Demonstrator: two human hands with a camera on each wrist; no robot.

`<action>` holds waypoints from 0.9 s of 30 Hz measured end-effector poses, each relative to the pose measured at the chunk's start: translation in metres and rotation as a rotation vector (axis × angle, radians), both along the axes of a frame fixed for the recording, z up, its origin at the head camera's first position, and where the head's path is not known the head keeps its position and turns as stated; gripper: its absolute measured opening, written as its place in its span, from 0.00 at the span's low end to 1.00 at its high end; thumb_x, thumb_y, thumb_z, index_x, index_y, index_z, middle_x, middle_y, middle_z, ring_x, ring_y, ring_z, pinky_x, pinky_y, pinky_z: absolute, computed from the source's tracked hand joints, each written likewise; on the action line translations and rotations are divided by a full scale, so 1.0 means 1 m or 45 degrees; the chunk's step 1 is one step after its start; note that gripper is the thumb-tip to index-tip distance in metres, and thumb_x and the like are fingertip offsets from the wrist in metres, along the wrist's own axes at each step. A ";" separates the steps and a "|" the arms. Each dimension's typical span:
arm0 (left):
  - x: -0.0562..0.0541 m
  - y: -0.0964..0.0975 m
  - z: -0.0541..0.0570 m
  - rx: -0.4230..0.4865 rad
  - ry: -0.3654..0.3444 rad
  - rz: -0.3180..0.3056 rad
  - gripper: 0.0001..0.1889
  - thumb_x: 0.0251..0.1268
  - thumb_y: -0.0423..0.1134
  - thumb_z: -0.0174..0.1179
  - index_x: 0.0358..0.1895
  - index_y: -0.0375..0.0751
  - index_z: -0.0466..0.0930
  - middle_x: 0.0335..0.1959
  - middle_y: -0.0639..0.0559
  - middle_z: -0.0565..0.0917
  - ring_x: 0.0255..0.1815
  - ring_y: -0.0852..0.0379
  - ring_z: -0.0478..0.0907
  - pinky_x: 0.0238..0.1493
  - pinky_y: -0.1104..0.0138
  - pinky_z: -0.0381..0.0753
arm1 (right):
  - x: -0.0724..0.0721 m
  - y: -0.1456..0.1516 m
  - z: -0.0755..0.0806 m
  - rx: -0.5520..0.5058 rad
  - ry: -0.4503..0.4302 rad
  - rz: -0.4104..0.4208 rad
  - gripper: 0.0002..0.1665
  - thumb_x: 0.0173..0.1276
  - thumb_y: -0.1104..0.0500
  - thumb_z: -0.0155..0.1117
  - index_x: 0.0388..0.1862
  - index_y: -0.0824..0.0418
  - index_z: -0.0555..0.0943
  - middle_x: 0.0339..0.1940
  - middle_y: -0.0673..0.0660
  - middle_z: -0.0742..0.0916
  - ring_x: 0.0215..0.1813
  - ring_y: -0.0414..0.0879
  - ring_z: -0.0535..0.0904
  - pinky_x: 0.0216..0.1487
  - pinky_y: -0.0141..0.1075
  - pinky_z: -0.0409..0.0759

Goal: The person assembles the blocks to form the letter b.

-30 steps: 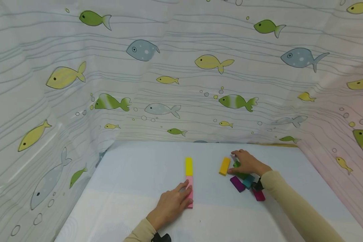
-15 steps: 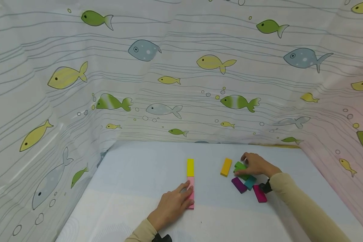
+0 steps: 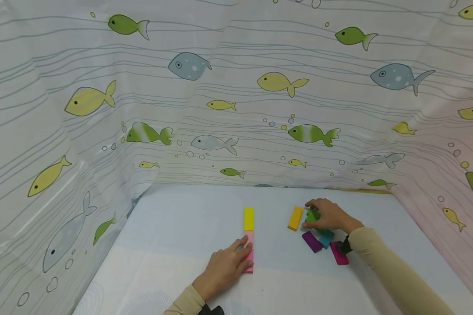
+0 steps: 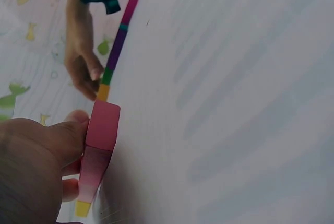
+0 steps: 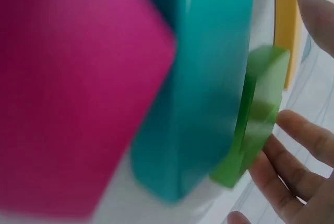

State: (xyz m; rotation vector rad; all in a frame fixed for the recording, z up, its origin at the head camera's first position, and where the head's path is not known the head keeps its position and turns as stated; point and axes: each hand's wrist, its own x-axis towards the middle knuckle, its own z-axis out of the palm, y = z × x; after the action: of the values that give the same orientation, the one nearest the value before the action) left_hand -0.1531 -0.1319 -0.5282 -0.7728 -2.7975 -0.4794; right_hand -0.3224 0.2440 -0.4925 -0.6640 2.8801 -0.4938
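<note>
My left hand (image 3: 222, 267) rests its fingers along two pink blocks (image 4: 104, 125) laid end to end. A yellow block (image 3: 248, 218) continues that straight row at its far end. Over to the right, my right hand (image 3: 330, 215) reaches over the green blocks (image 5: 266, 98), partly hiding them. Its fingertips lie at a green block's edge in the right wrist view, while the thumb stands apart near the orange-yellow block (image 3: 295, 218). A teal block (image 3: 326, 239) and a purple block (image 3: 312, 242) lie just in front of the green ones.
Closer to me, a magenta block (image 3: 340, 256) lies by the right wrist, which bears a dark strap. White cloth covers the table (image 3: 173, 218). Hanging sheets (image 3: 240, 122) printed with fish enclose its back and sides.
My right hand shifted right, uncovering more of the green blocks, then came back slightly left over them. The left hand stays on the pink blocks. The whole view drifted slightly.
</note>
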 end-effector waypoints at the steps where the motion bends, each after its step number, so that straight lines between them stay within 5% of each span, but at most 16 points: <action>1: 0.000 0.000 0.000 -0.001 0.003 -0.001 0.24 0.75 0.53 0.65 0.68 0.50 0.84 0.69 0.48 0.82 0.41 0.47 0.90 0.29 0.60 0.82 | 0.001 -0.003 -0.001 0.001 0.000 0.004 0.51 0.57 0.27 0.77 0.69 0.60 0.80 0.60 0.62 0.86 0.58 0.56 0.79 0.63 0.61 0.80; 9: 0.001 0.001 0.001 0.005 0.021 -0.015 0.23 0.75 0.53 0.65 0.67 0.48 0.84 0.69 0.48 0.82 0.42 0.46 0.90 0.31 0.59 0.83 | 0.004 -0.017 -0.002 0.020 0.052 0.020 0.53 0.54 0.23 0.77 0.65 0.60 0.83 0.65 0.66 0.83 0.64 0.62 0.78 0.66 0.70 0.73; 27: 0.000 -0.001 0.003 -0.004 -0.054 0.007 0.25 0.76 0.53 0.64 0.69 0.48 0.83 0.71 0.48 0.81 0.45 0.46 0.90 0.34 0.58 0.84 | -0.011 -0.041 -0.003 0.060 0.014 0.090 0.54 0.63 0.28 0.72 0.76 0.62 0.76 0.68 0.70 0.81 0.67 0.66 0.75 0.69 0.66 0.73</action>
State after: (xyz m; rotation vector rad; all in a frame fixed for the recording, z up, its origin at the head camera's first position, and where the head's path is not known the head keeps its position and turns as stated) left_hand -0.1527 -0.1325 -0.5251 -0.7644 -2.8389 -0.4963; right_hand -0.3337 0.2027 -0.4955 -0.7604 2.8572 -0.4132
